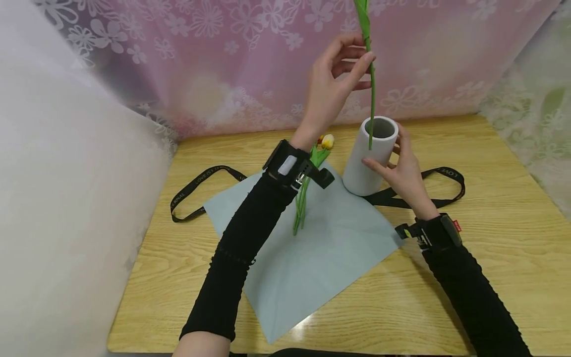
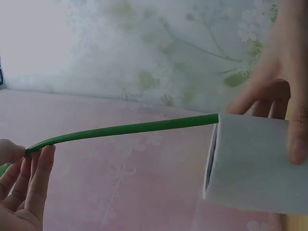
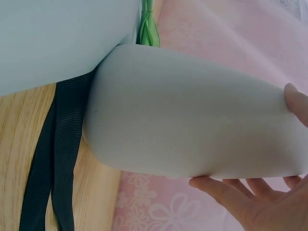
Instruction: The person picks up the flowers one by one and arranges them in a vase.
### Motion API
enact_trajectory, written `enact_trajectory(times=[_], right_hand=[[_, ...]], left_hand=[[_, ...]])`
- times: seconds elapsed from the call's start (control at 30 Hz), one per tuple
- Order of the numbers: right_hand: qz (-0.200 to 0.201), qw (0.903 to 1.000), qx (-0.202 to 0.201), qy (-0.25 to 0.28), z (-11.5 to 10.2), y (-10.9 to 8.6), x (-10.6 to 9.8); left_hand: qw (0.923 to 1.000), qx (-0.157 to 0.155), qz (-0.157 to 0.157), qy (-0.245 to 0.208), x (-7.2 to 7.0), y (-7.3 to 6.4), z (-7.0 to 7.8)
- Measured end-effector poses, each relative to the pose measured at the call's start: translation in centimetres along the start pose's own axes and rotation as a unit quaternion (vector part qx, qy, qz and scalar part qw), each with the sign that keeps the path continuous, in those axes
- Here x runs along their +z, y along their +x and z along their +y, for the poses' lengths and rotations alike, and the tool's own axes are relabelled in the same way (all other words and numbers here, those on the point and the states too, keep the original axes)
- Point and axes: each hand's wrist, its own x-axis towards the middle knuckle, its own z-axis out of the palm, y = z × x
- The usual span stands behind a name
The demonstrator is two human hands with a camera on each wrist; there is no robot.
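Black sleeves (image 1: 254,223) come nearest the camera, reaching in from seven and five o'clock over the worktop (image 1: 513,198) and the pale blue-grey sheet (image 1: 308,277) spread on it. At one o'clock from the sheet's middle stands the white vase (image 1: 359,171), tilted a little. Both hands are occupied: the right hand (image 1: 406,171) grips the vase from its three o'clock side, while the left hand (image 1: 332,82), at eleven o'clock from the vase, pinches a green stem (image 1: 372,94) between thumb and fingers. From the head, the stem's lower end overlaps the front of the vase's rim; the left wrist view alone shows its bend near the fingertips, and there it ends at the rim's edge. Whether they touch, I cannot tell.

Only the head view looks down into the vase, onto its grey inner wall. It also shows the tulips (image 1: 327,142), lying toward twelve o'clock on the sheet, partly behind the left wrist. The right wrist view shows what the head view mostly hides: black ribbon (image 3: 68,144) running close beside the vase's base.
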Motion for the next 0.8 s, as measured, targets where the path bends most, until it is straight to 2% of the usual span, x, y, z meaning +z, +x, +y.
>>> enact_trajectory(times=[0.17, 0.33, 0.47, 0.53, 0.6, 0.73, 0.8], right_hand=[[-0.004, 1.0000, 0.008, -0.001, -0.1, 0.1, 0.2], [-0.006, 1.0000, 0.007, -0.002, -0.2, 0.1, 0.4], [-0.006, 0.9999, 0.004, -0.012, -0.2, 0.1, 0.4], [-0.006, 0.9999, 0.004, -0.014, -0.3, 0.1, 0.4], [-0.007, 0.9999, 0.004, -0.014, -0.2, 0.1, 0.3], [-0.009, 0.9999, 0.004, -0.011, -0.2, 0.1, 0.2], [-0.011, 0.9998, 0.005, -0.012, -0.2, 0.1, 0.1]], left_hand=[[0.9991, 0.032, 0.026, -0.012, 0.8, 1.3, -0.1], [0.9976, 0.058, 0.014, 0.036, 1.4, 1.2, -1.6], [0.9953, 0.042, -0.009, 0.087, 1.7, 0.5, -3.1], [0.9928, 0.024, -0.026, 0.114, 1.8, 0.1, -3.8], [0.9872, 0.014, -0.048, 0.152, 2.0, -0.3, -4.4], [0.9656, 0.026, -0.101, 0.238, 2.4, -1.0, -5.3], [0.9569, 0.030, -0.120, 0.263, 2.6, -1.3, -5.6]])
